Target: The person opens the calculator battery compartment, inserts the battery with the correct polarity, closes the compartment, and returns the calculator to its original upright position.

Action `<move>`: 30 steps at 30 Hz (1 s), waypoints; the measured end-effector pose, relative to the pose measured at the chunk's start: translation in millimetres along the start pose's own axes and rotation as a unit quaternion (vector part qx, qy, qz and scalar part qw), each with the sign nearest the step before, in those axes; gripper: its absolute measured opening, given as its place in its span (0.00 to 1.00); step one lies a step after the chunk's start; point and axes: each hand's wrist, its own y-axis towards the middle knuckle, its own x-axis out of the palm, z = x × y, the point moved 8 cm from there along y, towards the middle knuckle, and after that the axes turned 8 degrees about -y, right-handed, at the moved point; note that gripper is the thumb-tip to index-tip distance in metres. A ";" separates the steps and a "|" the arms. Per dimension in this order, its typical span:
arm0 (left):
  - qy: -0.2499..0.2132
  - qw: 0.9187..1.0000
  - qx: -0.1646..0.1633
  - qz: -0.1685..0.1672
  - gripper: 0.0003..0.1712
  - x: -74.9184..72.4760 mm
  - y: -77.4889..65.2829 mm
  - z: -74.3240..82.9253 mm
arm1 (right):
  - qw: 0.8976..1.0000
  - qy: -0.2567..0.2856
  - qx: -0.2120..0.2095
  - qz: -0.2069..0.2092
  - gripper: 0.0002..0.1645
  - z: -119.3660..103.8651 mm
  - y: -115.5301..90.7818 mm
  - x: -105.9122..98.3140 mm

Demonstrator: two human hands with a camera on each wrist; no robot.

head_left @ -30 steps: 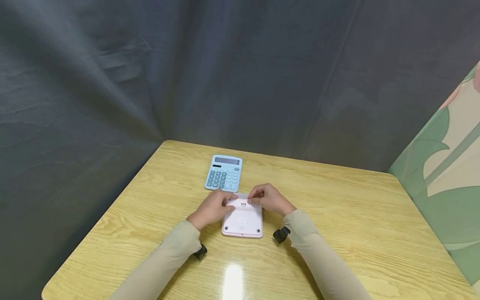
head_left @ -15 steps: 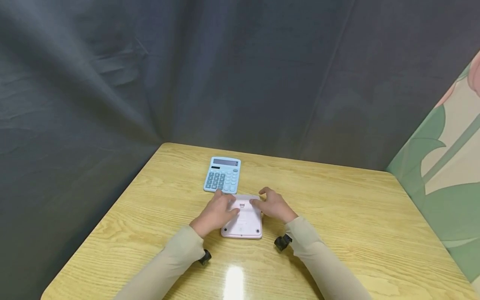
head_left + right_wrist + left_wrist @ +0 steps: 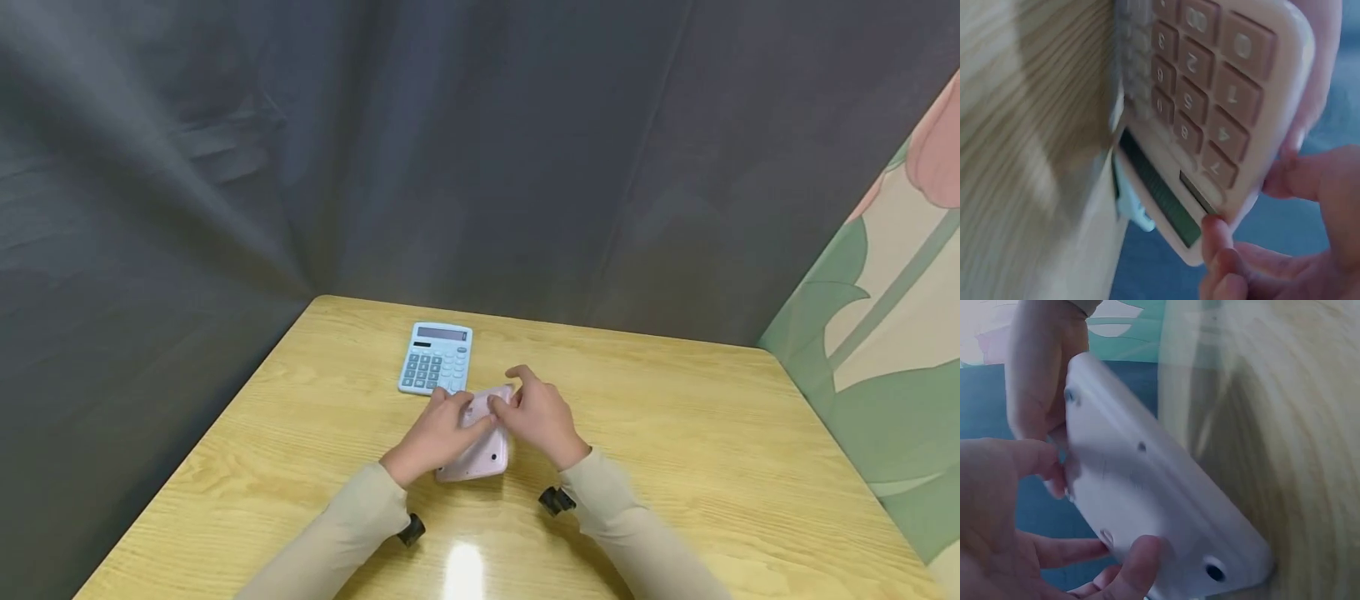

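Observation:
A pink calculator stands tilted on the table, its right side raised and its back facing the head camera. In the right wrist view its keys and display show on the pink front. My right hand pinches the raised far corner, thumb on the back and fingers by the display. The thumb of my left hand reaches across the back near the right thumb. Spread fingers of that hand lie against the back in the left wrist view; none of them show on the front.
A blue calculator lies face up just beyond the pink one, close to the left fingertips. The wooden table extends to the right. A dark curtain hangs behind, and a floral panel stands at the right.
The pink calculator lay flat, back up; now its right side is lifted and it has turned slightly. My right hand has taken hold of its far corner. The blue calculator stays on the table.

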 end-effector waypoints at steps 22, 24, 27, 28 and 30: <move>-0.227 0.971 -0.074 -0.002 0.34 -16.4 9.2 -10.2 | 0.985 0.037 -0.170 -0.006 0.37 -49.9 -28.4 -1.6; -0.260 0.962 -0.079 -0.003 0.33 -16.0 10.1 -14.2 | 0.981 0.024 -0.193 -0.020 0.43 -53.9 -30.3 2.5; -0.302 0.950 -0.081 -0.019 0.30 -13.8 11.1 -18.6 | 0.975 0.007 -0.221 -0.035 0.51 -58.6 -33.0 8.0; -0.313 0.946 -0.081 -0.028 0.30 -12.5 11.5 -19.6 | 0.973 0.002 -0.227 -0.040 0.52 -59.5 -33.8 9.7; -0.332 0.939 -0.082 -0.046 0.29 -8.8 12.0 -21.8 | 0.971 -0.010 -0.235 -0.048 0.54 -60.7 -35.6 13.2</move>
